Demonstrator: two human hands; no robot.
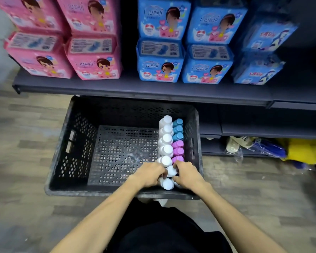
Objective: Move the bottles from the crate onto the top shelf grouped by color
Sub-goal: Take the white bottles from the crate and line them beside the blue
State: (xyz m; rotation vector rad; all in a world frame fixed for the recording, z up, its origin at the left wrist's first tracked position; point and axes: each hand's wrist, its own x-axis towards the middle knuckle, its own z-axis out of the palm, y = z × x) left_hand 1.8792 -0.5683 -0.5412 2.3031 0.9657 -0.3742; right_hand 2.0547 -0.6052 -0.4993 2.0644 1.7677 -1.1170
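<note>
Left hand (150,175): fingers curled around a white bottle at the near end of the crate (75,136), grasping it.
Right hand (187,175): fingers also curled, pinching the next white bottle in the row; whether a second sits under the palm I cannot tell.
Bottles: all are in the crate, upright in two touching rows along its right wall; none are on the shelf (117,86).
Risk, grip: both hands crowd the same few caps, so a smooth bottle may slip on the lift, drop back and knock its neighbours.
Risk, rows: the bottles prop each other (packed tight), so pulling the near ones could let the rest topple toward the open crate floor.
Risk, sorting: the nearest of the purple bottles (178,151) sits just beside the right fingertips; a wide grab could take it along with the whites and mix the colours.
Risk, shelf: the shelf in view carries pink packs (91,57) and blue packs (161,68), leaving only a narrow bare strip in front, where a bottle could tip off. Whether this is the top shelf I cannot tell.
White bottles (167,139): seven caps counted, perhaps more hidden by the hands.
Blue bottles (178,129): three, at the far end of the right row.
Purple bottles: three, nearer than the blue.
Pink packs: four.
Blue packs: six, two of them darker.
Crate: one.
</note>
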